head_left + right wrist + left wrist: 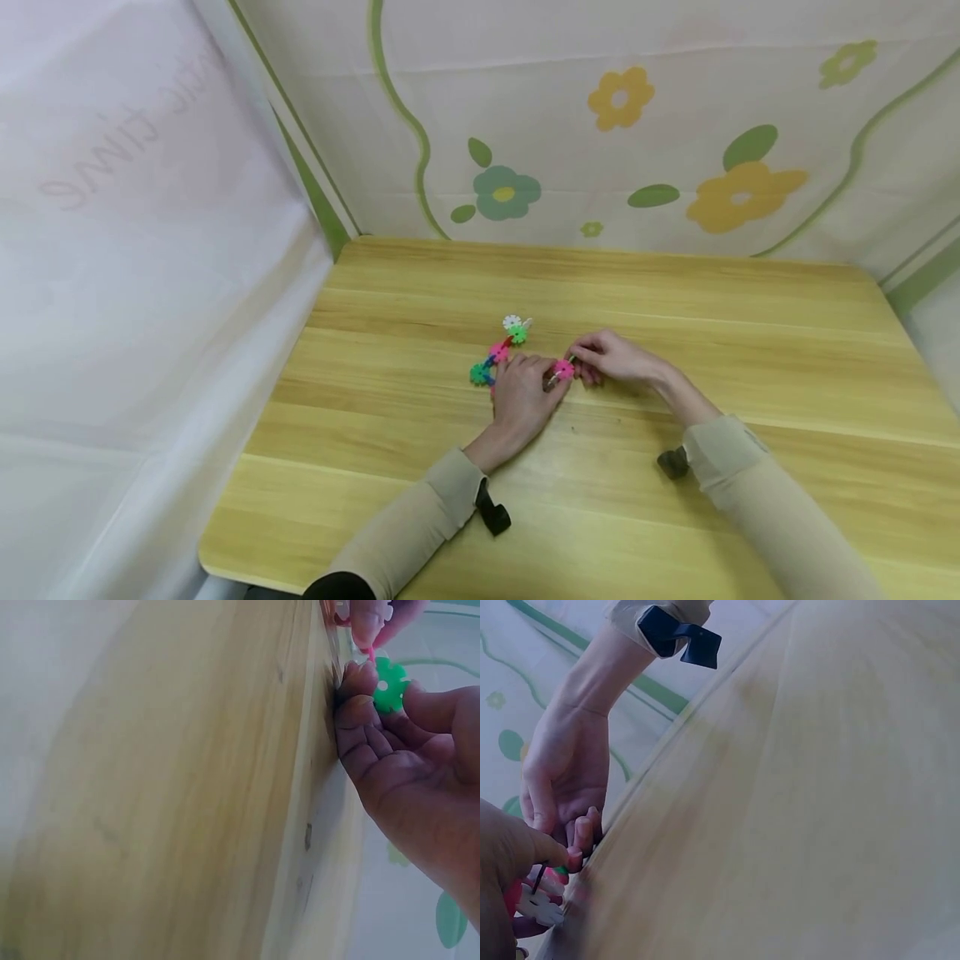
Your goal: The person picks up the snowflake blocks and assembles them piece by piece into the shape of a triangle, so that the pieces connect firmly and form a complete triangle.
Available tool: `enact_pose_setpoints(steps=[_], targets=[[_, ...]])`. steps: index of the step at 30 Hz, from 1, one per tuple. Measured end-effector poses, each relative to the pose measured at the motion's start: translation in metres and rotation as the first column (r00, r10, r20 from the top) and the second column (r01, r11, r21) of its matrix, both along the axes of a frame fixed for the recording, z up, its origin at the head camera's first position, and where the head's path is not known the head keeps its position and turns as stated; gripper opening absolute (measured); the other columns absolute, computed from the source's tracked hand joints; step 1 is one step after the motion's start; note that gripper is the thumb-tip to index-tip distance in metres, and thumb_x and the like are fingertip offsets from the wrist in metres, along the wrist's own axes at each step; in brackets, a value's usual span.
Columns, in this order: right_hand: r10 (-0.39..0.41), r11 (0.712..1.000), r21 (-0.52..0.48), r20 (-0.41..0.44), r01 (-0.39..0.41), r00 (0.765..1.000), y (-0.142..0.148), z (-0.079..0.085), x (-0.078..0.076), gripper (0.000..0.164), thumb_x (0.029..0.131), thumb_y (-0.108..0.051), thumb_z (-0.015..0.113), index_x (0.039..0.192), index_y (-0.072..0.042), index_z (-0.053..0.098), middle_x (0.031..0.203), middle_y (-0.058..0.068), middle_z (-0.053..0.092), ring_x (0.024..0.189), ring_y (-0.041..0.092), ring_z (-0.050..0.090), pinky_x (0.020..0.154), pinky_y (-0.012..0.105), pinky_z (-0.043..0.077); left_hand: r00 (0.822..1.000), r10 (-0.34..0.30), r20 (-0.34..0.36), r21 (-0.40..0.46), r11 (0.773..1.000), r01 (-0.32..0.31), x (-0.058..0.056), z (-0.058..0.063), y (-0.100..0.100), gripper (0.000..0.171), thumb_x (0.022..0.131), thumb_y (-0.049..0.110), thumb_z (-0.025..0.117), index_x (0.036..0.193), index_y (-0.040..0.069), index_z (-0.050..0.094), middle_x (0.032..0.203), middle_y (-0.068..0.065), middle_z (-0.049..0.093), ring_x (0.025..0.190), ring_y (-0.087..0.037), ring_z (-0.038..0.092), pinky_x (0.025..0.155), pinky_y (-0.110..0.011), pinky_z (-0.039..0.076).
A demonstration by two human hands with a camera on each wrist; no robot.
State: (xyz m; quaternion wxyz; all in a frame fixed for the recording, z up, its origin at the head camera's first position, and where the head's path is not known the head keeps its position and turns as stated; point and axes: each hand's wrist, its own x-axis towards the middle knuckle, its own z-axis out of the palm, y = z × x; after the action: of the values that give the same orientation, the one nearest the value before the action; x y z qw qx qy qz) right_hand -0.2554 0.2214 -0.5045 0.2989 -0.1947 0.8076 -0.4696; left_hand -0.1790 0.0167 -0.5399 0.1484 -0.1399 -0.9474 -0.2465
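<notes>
A chain of notched plastic snowflake discs lies on the wooden table (420,417). From its far end, a white disc (512,322), a light green disc (517,334), a pink disc (498,352) and a darker green disc (479,374) show. My left hand (525,400) covers part of the chain and pinches its near end, beside another pink disc (564,370). A white disc (540,907) shows by its fingers in the left wrist view. Between thumb and fingers, my right hand (615,357) pinches a green disc (390,684) against the pink one's edge; whether they interlock is hidden.
Behind the table hangs a white cloth (555,125) printed with flowers. Another pale cloth (150,333) drops along the left side. Black straps (493,510) hang at both cuffs.
</notes>
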Motion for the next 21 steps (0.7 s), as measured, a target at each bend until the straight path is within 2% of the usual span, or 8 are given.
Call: enact_pose_setpoints(steps=[5,10,18,21], targets=[[-0.005,1.000,0.001,-0.026,0.005,1.000,-0.005,-0.001,0.001,0.033,0.118,-0.009,0.046,0.116,0.012,0.072,0.078,0.015,0.069,0.065,0.014,0.060,0.059,0.025,0.052,1.000,0.017,-0.024,0.005,1.000,-0.016,-0.001,-0.002,0.001,0.022,0.098,0.038,0.085,0.108,0.018,0.087,0.089,0.005,0.083,0.093,-0.017,0.073,0.086,-0.039,0.051],[0.003,1.000,0.010,-0.049,-0.002,0.999,-0.010,-0.001,0.001,0.032,0.117,-0.008,0.046,0.114,0.011,0.072,0.077,0.015,0.068,0.064,0.015,0.059,0.058,0.025,0.051,1.000,0.018,-0.017,0.012,1.000,-0.018,0.000,-0.002,0.000,0.023,0.097,0.037,0.086,0.108,0.017,0.087,0.089,0.005,0.083,0.091,-0.017,0.073,0.084,-0.038,0.049],[-0.009,0.999,0.039,-0.097,0.013,0.995,-0.016,-0.003,0.002,0.033,0.118,-0.008,0.043,0.120,0.010,0.071,0.078,0.014,0.066,0.066,0.016,0.059,0.059,0.025,0.049,0.998,0.051,-0.019,0.042,0.998,-0.050,0.001,-0.001,0.001,0.026,0.097,0.037,0.086,0.109,0.014,0.087,0.089,0.003,0.084,0.085,-0.017,0.072,0.083,-0.038,0.050],[-0.028,0.998,0.052,-0.130,0.035,0.991,-0.020,-0.003,0.002,0.034,0.118,-0.011,0.044,0.127,0.009,0.070,0.084,0.016,0.068,0.070,0.018,0.061,0.062,0.027,0.052,0.999,0.051,0.006,0.066,0.997,-0.051,0.002,0.001,0.003,0.031,0.098,0.037,0.085,0.115,0.011,0.085,0.096,-0.001,0.085,0.089,-0.020,0.073,0.085,-0.039,0.051]])
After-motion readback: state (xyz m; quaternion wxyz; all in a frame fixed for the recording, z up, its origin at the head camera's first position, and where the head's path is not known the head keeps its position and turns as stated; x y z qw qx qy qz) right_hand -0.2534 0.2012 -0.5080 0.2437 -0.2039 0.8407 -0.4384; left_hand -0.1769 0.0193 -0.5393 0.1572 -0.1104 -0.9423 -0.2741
